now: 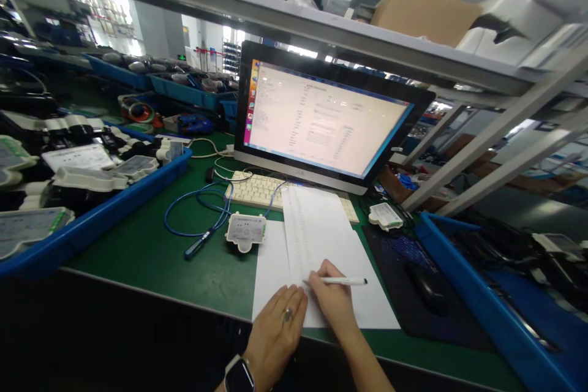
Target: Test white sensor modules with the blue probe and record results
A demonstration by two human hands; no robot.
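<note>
My right hand [334,300] is closed round a white pen [346,281], its tip touching a printed sheet of paper [316,220]. Flat on the lower left of the papers rests my left hand [280,321], fingers stretched out side by side, with a ring and a watch [239,375] on that arm. More white paper [372,303] lies beneath the printed sheet. Just left of the sheets sits a small white module [246,230] with green terminals, and beside it a blue cable [196,234] lies in loops.
A monitor [321,116] stands behind a cream keyboard [257,188], which the paper partly covers. Blue bins of parts flank me, one on the left [124,196] and one on the right [478,288]. A black mouse [427,288] rests on a dark pad. A metal shelf [321,21] crosses overhead.
</note>
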